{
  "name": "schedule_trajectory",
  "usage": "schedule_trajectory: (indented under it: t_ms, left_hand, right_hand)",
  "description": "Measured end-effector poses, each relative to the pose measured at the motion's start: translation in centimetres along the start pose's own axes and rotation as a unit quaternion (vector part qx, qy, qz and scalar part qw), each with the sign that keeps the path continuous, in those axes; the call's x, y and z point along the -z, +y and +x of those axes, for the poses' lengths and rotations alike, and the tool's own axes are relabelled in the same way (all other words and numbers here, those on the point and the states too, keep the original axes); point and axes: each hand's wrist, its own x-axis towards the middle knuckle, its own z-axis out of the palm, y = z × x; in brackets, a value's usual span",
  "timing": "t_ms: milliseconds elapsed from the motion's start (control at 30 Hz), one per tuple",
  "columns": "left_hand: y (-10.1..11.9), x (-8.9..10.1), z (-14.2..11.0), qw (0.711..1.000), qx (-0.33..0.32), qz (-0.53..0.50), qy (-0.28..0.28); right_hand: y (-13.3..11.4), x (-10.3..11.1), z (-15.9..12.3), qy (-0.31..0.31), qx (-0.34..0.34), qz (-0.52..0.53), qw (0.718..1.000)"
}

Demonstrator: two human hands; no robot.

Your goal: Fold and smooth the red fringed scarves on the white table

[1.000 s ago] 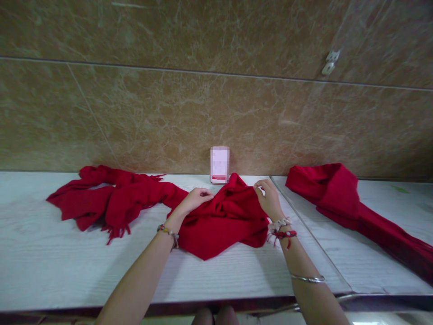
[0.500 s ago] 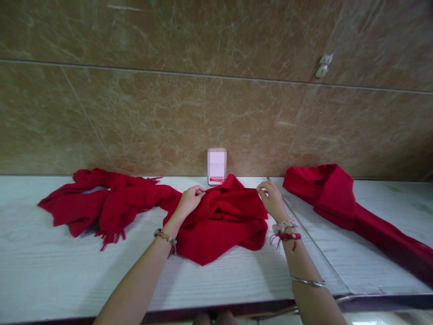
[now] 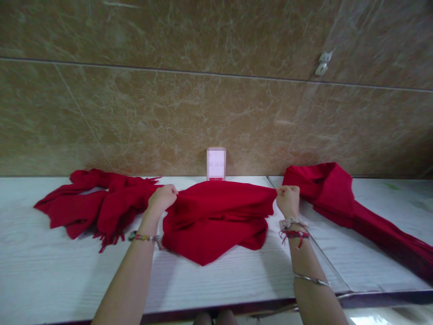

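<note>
A red scarf [image 3: 216, 216] lies on the white table [image 3: 50, 280] in front of me, its far edge pulled taut between my two hands. My left hand [image 3: 163, 199] is closed on the left end of that edge. My right hand [image 3: 288, 201] is closed on the right end. The scarf's lower part hangs in a point toward me, and its left end trails away in a crumpled, fringed heap [image 3: 98, 207]. Bracelets sit on both of my wrists.
A second red scarf [image 3: 341, 203] lies on the adjoining white table at the right, running off toward the right edge. A small pink card [image 3: 216, 164] leans against the brown marble wall behind. A white fitting [image 3: 322, 63] is on the wall, upper right.
My hands have moved apart along the scarf's far edge, stretching the bunched fabric into a flat, taut line. The left hand went left, the right hand went right.
</note>
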Motion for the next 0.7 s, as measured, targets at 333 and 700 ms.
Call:
schedule_trajectory:
  t_ms: [333, 700]
  left_hand:
    - [-0.2, -2.4, 1.4, 0.998, -0.034, -0.040, 0.027]
    - [1.9, -3.3, 1.1, 0.939, -0.163, -0.303, -0.002]
  right_hand:
    - [-5.5, -1.6, -1.0, 0.001, 0.137, 0.070, 0.988]
    - [-8.6, 0.1, -1.8, -0.073, 0.163, 0.184, 0.967]
